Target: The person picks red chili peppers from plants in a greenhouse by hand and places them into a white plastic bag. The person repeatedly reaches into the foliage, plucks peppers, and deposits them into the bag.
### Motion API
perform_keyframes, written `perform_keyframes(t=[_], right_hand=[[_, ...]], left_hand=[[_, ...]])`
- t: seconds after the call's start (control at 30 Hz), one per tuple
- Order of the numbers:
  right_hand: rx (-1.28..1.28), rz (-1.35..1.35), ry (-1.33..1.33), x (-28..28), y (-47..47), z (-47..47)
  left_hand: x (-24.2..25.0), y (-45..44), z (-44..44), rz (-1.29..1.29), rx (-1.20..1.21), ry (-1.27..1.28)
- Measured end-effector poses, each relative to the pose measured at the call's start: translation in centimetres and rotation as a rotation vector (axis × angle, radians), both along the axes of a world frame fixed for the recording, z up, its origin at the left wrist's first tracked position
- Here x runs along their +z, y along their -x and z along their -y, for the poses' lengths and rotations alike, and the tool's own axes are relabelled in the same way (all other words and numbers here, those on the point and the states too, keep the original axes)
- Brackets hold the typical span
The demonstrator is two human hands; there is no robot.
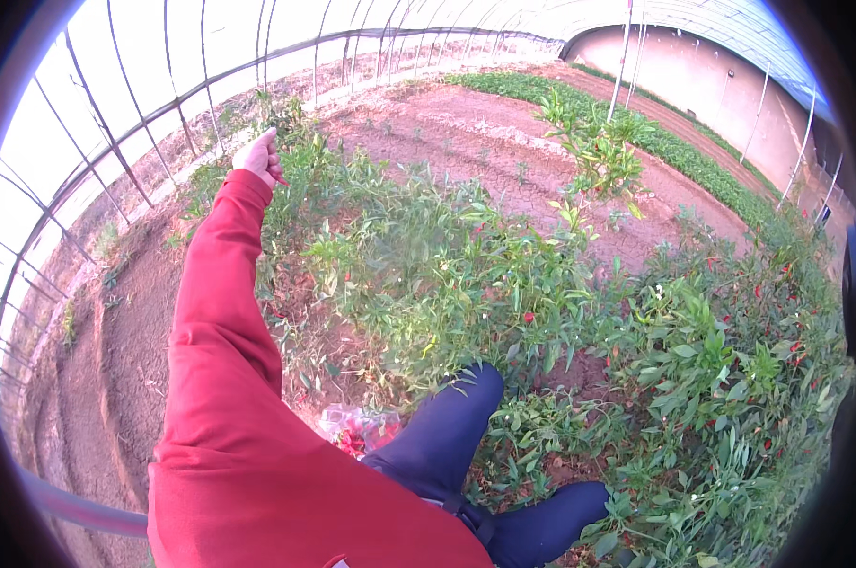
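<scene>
My left hand [256, 157] reaches far out at the end of a red sleeve, its fingers curled above the pepper plants. A red chili pepper [280, 177] pokes out from under the fingers; most of it is hidden. Leafy pepper plants [399, 248] grow just beside and below the hand, with red fruit among the leaves. Close to my bent leg, a clear plastic bag [342, 419] on the ground has red peppers [351, 441] in it. My right hand is out of view.
Dense pepper plants [712, 397] crowd my knees on the right. A taller plant [598, 156] rises beyond. Metal hoops [119, 160] of the greenhouse curve along the left, beside bare soil [133, 284]. White poles [621, 60] stand near the far wall [690, 64].
</scene>
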State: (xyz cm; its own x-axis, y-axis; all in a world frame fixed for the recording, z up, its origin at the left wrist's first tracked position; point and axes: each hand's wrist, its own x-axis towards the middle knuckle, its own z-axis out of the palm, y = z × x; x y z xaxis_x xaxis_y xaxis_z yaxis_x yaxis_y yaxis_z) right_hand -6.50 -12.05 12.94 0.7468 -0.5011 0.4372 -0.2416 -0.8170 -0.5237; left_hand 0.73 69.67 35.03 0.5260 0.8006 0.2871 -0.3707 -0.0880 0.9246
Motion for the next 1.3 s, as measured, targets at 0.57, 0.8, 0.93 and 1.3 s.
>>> perform_keyframes(t=[0.57, 0.8, 0.93, 1.3], right_hand=[[0.043, 0.014, -0.056, -2.4, -1.8, 4.6], [-0.049, -0.054, 0.033, -1.3, -2.8, 2.3], [-0.049, -0.073, 0.111, -0.7, -1.8, 3.0], [-0.02, -0.125, 0.069, 0.0, -0.3, 4.4]], left_hand=[[-26.2, 9.7, 18.8, -0.609, -1.126, 0.285], [-37.2, 16.9, 18.9, -0.723, -0.601, 0.738], [-41.1, 22.4, 15.7, -0.919, -0.314, 0.87], [-54.1, 24.3, 17.5, -1.166, -0.388, 1.007]])
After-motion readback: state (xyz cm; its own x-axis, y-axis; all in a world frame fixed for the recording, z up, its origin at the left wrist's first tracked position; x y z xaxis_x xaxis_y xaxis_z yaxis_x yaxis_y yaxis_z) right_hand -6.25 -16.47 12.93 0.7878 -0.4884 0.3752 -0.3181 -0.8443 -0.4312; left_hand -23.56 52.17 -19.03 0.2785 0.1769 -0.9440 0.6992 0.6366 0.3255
